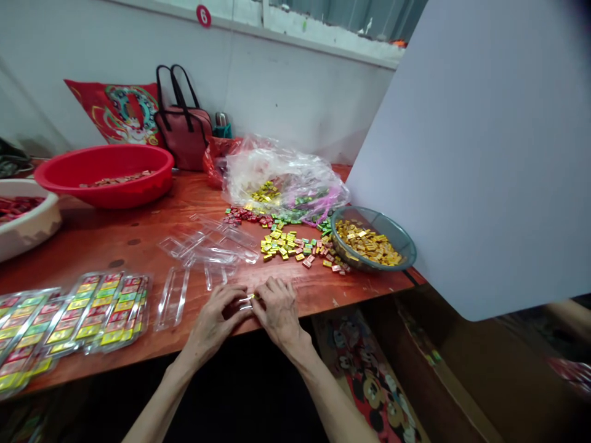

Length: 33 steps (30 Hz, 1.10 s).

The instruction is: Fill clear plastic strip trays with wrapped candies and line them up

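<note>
Both my hands meet at the near edge of the red-brown table (pixel 115 240). My left hand (pixel 216 319) and my right hand (pixel 277 307) have their fingers curled together around a narrow clear plastic tray (pixel 246 301) with a small yellow piece at its end. Empty clear trays (pixel 210 246) lie just beyond my hands. A loose pile of small yellow, green and red wrapped pieces (pixel 289 243) lies further back, to the right.
Filled clear packs (pixel 83 314) lie at the near left. A grey bowl of gold pieces (pixel 373 239) sits at the right edge, a plastic bag (pixel 286 175) behind it. A red basin (pixel 106 172), white basin (pixel 28 218), handbag (pixel 183 126) and a large white board (pixel 480 154) surround.
</note>
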### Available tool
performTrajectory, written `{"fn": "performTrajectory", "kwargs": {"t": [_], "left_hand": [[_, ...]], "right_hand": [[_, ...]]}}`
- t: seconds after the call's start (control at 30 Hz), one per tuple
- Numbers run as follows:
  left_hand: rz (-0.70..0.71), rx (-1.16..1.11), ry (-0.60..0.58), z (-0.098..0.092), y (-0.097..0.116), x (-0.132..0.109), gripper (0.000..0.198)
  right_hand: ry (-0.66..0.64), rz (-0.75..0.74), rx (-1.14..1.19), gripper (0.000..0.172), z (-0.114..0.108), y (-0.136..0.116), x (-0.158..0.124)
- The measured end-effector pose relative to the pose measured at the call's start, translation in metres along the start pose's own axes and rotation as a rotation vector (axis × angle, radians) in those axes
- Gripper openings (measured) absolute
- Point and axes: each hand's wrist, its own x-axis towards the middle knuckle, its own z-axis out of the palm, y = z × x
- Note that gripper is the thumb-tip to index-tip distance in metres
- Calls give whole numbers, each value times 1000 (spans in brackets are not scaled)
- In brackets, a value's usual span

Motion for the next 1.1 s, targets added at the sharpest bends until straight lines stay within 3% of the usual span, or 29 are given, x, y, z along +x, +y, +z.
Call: {"fn": "performTrajectory", "kwargs": {"t": [0.23,0.47,0.6,0.73,0.8,0.93,1.1], "left_hand": [[-27,30,1,0,0,0,29],[-43,67,3,0,1,1,26],[-78,63,-11,1,3,0,28],[-95,80,-2,1,5,0,28],[-97,93,3,1,6,0,29],[-104,106,-2,0,8,1,28],[-115,99,4,0,10,3,28]], "right_hand": [[-104,-348,72,10,-6,23,12],[-103,-497,89,12,-4,20,14],[-89,-391,179,13,-18,38,22],[63,-85,73,17,-34,91,46],[52,8,-53,20,-36,116,60],[-65,-20,-184,17,-33,144,77],[-89,-90,-64,11,-34,148,82]]}}
